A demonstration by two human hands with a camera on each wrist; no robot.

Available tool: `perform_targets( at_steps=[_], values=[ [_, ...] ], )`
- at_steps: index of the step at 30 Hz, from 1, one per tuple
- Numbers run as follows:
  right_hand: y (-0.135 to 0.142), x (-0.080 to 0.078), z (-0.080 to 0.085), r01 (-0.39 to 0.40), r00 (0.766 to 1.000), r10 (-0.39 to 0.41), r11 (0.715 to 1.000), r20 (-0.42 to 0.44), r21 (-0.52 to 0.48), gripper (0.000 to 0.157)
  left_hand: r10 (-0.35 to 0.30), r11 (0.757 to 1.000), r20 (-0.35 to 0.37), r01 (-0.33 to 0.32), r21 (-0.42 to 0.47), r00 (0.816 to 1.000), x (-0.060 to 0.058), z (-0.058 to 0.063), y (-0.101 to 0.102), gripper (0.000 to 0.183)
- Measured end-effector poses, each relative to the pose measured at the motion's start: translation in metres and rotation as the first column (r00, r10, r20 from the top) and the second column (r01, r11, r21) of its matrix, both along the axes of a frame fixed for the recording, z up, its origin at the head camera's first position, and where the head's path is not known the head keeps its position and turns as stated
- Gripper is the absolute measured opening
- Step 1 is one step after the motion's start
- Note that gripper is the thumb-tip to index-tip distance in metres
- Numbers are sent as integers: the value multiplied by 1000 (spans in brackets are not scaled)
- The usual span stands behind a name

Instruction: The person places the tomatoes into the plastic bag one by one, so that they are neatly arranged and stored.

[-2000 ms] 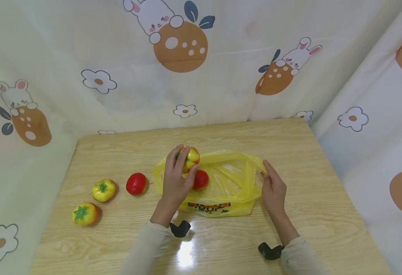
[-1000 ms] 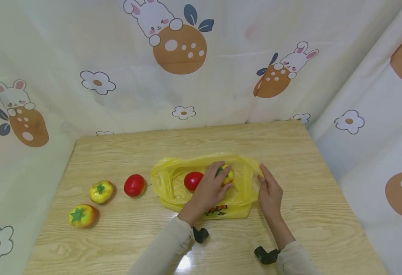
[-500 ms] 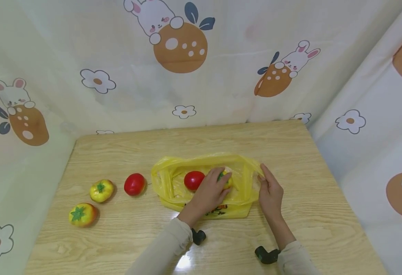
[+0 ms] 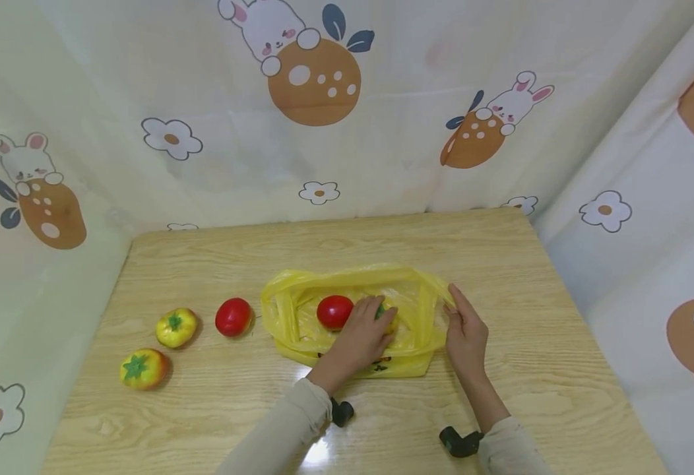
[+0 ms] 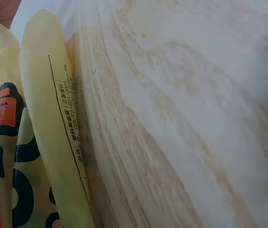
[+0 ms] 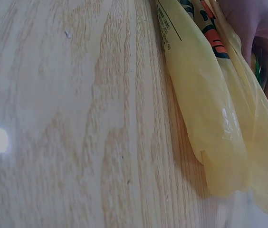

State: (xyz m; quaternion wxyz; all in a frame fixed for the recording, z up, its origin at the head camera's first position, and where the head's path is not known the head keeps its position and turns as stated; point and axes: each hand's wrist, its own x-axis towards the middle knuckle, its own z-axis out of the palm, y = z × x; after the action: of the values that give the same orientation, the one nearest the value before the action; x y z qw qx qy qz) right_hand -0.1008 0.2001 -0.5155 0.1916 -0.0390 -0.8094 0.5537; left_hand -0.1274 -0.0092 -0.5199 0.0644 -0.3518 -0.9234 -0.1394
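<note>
While the right hand [image 4: 467,333] pinches the bag [image 4: 424,316] by its right edge, the left hand [image 4: 362,335] inside curls round a yellow fruit [image 4: 391,323] beneath it.

A bag [image 4: 409,367] sits on the table [image 4: 549,369], a curtain [image 4: 394,158] behind. Inside, one fruit [image 4: 334,313] lies left of a second fruit [image 4: 390,324], under the left hand [image 4: 361,333]. The right hand [image 4: 468,335] is at the bag's right edge. Left of the bag is a third fruit [image 4: 233,317], then a fourth fruit [image 4: 177,328], with a fifth fruit [image 4: 144,369] in front.

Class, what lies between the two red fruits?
From outer red fruit to inner red fruit, the head view shows tabletop, then the left side of the yellow bag.
</note>
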Motion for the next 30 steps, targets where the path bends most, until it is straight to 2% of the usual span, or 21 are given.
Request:
perform_targets(
  at_steps=[5,8,10,13,15,18,22,26,30],
  values=[
    [-2,0,-1,1,1000,-1,1000,1,-2,47,29,999,27,-29,16,999,0,2,-1,49],
    [-4,1,2,-4,1000,4,1000,15,-3,47,52,996,17,-53,73,999,4,5,-7,48],
    [-7,3,9,-15,1000,15,1000,20,-18,46,67,986,5,-67,154,998,10,9,-15,46],
    [-13,6,23,-31,999,31,999,23,-10,44,80,955,-29,-68,288,996,20,16,-32,41],
    [-16,7,33,-29,999,29,1000,31,-1,43,97,939,-66,-69,337,993,25,17,-44,39],
    [-18,7,36,-23,999,22,1000,48,21,43,129,927,-105,-82,366,986,28,14,-59,37],
    [-15,6,25,-25,999,25,1000,45,-2,45,190,904,-125,-124,408,974,28,12,-76,37],
    [-10,1,6,-15,999,15,1000,37,2,47,258,871,-114,-180,457,959,27,18,-89,36],
    [-9,-2,-1,-12,999,12,1000,33,1,49,321,845,-110,-232,481,941,27,23,-104,35]
  ],
)
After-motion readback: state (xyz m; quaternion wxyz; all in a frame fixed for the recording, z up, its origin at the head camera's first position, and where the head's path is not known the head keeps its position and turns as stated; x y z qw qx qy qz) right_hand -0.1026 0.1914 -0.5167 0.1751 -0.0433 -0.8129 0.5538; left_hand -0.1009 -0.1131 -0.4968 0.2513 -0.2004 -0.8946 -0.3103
